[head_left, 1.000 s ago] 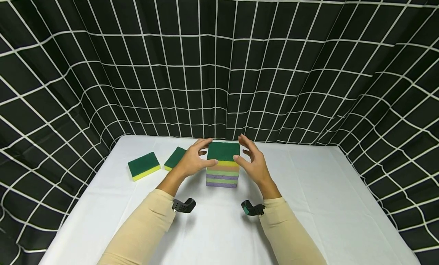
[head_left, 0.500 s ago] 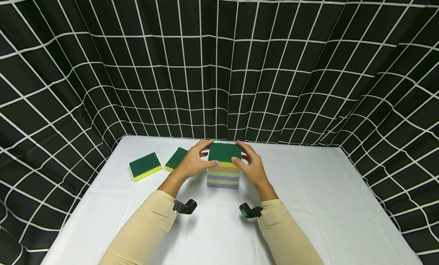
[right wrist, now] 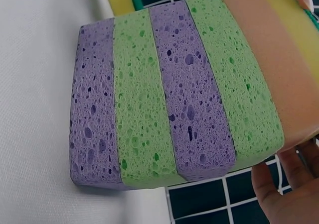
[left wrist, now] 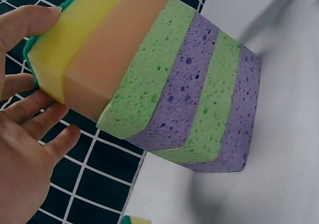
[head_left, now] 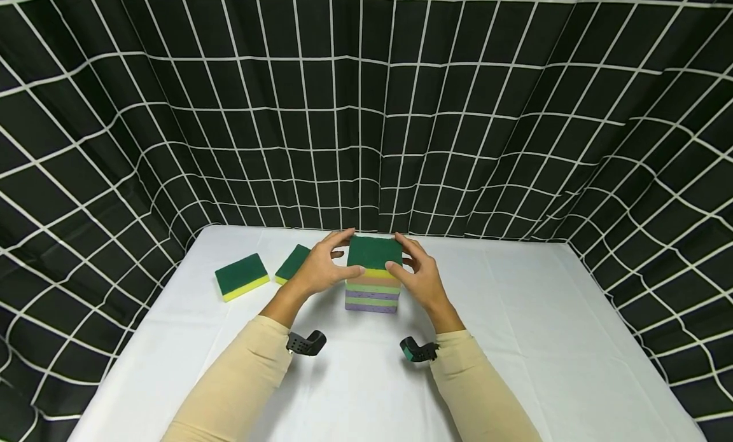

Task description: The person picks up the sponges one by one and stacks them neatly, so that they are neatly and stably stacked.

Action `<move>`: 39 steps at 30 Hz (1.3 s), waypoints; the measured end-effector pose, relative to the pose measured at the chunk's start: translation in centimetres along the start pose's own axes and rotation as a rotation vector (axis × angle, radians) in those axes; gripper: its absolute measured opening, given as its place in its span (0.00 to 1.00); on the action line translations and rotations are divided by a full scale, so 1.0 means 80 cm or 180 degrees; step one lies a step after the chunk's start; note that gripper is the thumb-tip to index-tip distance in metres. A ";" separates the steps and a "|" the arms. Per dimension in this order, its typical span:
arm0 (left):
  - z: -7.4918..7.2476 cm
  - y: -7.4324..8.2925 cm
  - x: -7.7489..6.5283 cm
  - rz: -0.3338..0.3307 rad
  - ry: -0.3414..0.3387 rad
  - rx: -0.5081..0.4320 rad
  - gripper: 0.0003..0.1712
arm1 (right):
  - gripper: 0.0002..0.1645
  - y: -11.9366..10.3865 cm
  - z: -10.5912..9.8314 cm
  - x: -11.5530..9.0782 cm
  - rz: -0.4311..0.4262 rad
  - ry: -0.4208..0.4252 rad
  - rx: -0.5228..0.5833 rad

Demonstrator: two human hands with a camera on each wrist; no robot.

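A stack of sponges stands mid-table, a green-topped yellow scouring sponge uppermost. Beneath it come a peach sponge, then green and purple sponges in alternation, their sides roughly in line. My left hand holds the scouring sponge at its left side, thumb at the near corner and index finger reaching to the far one. From the opposite side my right hand grips the same sponge, its thumb on the near right corner and its fingers along the right side.
Two more green-and-yellow scouring sponges lie to the left: one apart, and another partly hidden behind my left hand. A white cloth covers the table. Black curtain with a white grid hangs behind and along both sides.
My right hand has moved in to the left, its fingers closing from apart onto the top sponge's right side. The left hand and the stack stay nearly still.
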State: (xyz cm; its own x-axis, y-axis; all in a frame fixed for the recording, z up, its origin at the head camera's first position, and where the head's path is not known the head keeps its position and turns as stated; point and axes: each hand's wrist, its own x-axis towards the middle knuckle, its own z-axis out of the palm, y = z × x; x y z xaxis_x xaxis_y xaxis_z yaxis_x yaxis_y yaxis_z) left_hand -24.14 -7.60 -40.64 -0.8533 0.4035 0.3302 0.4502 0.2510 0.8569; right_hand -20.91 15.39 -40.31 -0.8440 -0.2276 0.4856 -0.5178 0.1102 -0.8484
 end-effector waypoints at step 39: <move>-0.126 0.067 -0.077 0.0552 0.1666 0.0294 0.36 | 0.36 0.003 -0.005 -0.003 -0.0005 -0.0073 -0.0091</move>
State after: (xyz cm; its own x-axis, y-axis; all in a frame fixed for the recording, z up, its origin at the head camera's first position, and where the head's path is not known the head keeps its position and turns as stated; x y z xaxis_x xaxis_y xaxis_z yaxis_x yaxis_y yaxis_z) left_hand -19.08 -17.61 -34.10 -0.7707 -0.0392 0.6360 0.5968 0.3053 0.7421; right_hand -20.91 15.85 -40.50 -0.8399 -0.2499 0.4818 -0.5233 0.1372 -0.8410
